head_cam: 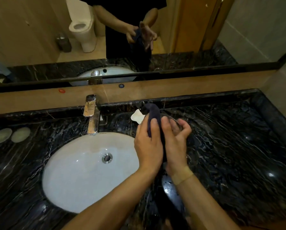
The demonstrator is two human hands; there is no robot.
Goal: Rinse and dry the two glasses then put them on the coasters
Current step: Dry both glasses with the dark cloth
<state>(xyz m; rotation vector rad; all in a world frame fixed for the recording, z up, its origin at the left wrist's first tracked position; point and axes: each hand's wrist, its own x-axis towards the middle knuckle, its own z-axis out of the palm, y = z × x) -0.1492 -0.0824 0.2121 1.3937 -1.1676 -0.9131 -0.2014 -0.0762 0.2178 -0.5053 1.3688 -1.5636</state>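
My right hand [178,140] is curled around a clear glass [176,126], which is faint against the dark counter. My left hand [148,143] grips a dark blue cloth [153,112] that rises between both hands and presses against the glass. Both hands are over the counter just right of the basin. Two pale round coasters [1,135] [21,134] lie side by side at the far left of the counter, with nothing on them. A faint clear glint [188,159] shows by my right wrist; I cannot tell whether it is the second glass.
The white oval basin [69,176] is set into the black marble counter [230,146], with a chrome tap [92,113] behind it. A white soap dish [136,116] sits behind my hands. A mirror runs along the back wall.
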